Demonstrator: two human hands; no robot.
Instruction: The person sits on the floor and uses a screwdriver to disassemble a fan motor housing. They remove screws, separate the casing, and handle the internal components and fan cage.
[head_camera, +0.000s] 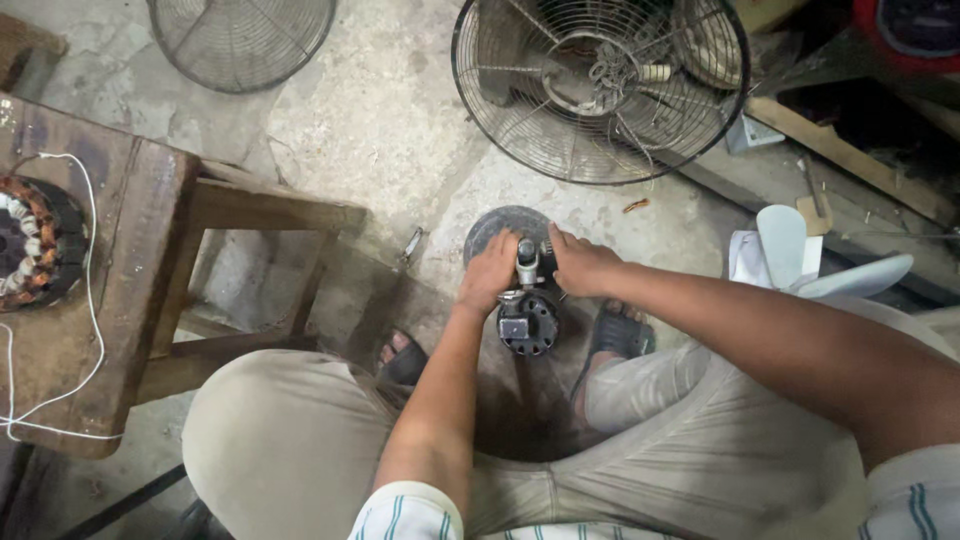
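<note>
Two hands clamped on one fan motor (527, 320), down on the concrete floor (380, 120) between the sandalled feet. Left to right: wooden bench (140, 250) bearing a copper-wound stator (35, 245) and white wire; left hand (490, 272) curled around the motor's upper part, steadying it upright; right hand (583, 264) closed against the opposite side, bracing. Wire fan guard (600, 85) propped just beyond, crowding forward room; white blades (800, 262) far right.

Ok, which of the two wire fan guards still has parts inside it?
The right-hand wire guard, above the hands; a hub and wiring show through it. The top-left guard shows only floor.
</note>
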